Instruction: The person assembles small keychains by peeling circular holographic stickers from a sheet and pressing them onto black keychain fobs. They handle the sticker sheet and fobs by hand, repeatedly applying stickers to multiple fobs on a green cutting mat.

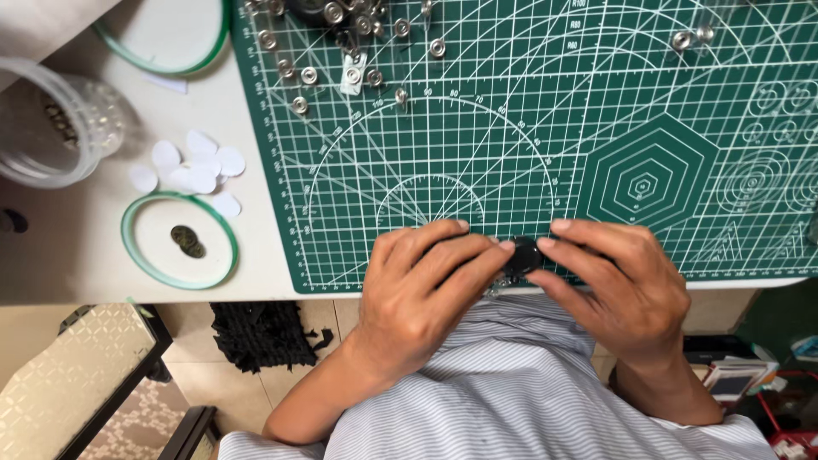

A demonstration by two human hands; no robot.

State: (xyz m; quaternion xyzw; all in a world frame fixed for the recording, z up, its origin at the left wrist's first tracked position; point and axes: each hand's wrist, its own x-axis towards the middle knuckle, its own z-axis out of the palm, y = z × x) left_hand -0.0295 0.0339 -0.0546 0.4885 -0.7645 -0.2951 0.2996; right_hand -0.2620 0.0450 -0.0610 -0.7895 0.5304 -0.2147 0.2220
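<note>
A white worktop (102, 264) carries a green mat (511, 128). At its near edge, the left hand (422, 294) and right hand (626, 285) pinch a small black disc (524, 254) between their fingertips, both grips closed on it. Farther off lie metal snaps (354, 51).

Small round black piece (521, 254) pinched at mat's near edge

Bare forearms — pale grey-striped shirt (520, 383)
</note>
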